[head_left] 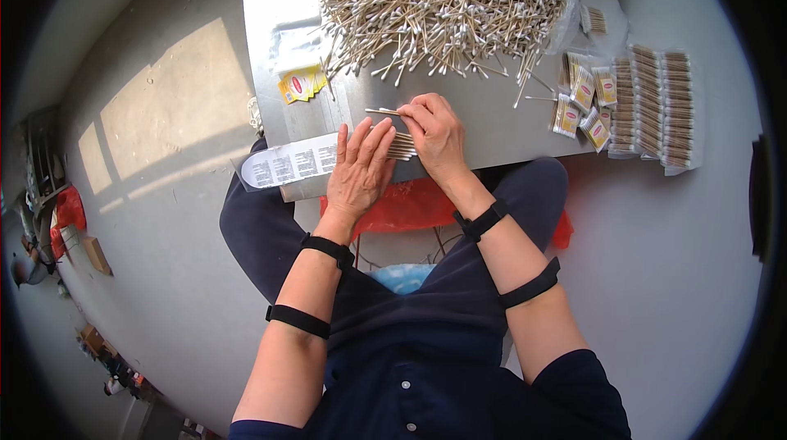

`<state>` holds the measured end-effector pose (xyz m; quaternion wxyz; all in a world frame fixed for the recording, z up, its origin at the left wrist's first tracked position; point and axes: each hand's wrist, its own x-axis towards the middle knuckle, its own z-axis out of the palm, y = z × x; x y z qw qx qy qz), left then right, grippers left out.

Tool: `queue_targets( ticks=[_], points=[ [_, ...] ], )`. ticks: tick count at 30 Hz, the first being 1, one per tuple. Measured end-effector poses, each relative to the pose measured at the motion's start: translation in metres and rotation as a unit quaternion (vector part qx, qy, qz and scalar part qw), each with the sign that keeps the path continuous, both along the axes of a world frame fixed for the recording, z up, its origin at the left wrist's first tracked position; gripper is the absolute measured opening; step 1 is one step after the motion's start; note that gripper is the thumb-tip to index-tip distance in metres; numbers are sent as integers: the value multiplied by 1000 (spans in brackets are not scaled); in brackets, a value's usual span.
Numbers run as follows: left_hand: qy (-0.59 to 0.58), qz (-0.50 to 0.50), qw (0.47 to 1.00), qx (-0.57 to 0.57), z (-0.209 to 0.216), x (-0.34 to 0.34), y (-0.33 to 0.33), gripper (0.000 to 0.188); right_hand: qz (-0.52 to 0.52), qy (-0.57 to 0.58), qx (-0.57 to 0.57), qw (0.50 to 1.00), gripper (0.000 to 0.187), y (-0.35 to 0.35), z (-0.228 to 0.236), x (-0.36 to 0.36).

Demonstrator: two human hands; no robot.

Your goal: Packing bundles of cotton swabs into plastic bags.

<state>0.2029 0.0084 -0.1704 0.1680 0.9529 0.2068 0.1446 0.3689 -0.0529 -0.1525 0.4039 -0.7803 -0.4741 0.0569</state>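
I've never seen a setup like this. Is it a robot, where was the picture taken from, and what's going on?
No robot: a person works bare-handed, wearing black straps. The one picture comes from a fisheye camera on their head, looking down, so straight edges bend. On the table lie a big swab heap, yellow cards, small packs and, at right, packed rows of swabs. The left hand lies over a small row of swabs; the right hand pinches at least one swab.
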Motion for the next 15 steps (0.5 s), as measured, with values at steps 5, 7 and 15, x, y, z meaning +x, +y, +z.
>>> queue_targets(
  ticks=[5, 7, 15],
  points=[
    [32, -4, 999, 7, 2, 1, 2, 66, 6, 53, 13, 998, 10, -3, 2, -7],
    [25, -8, 1000, -6, 6, 4, 2, 65, -66, 63, -23, 996, 15, 19, 11, -1],
    [23, -11, 1000, -11, 4, 1, 3, 64, -148, 41, -160, 975, 26, 41, 2, 7]
  ],
)
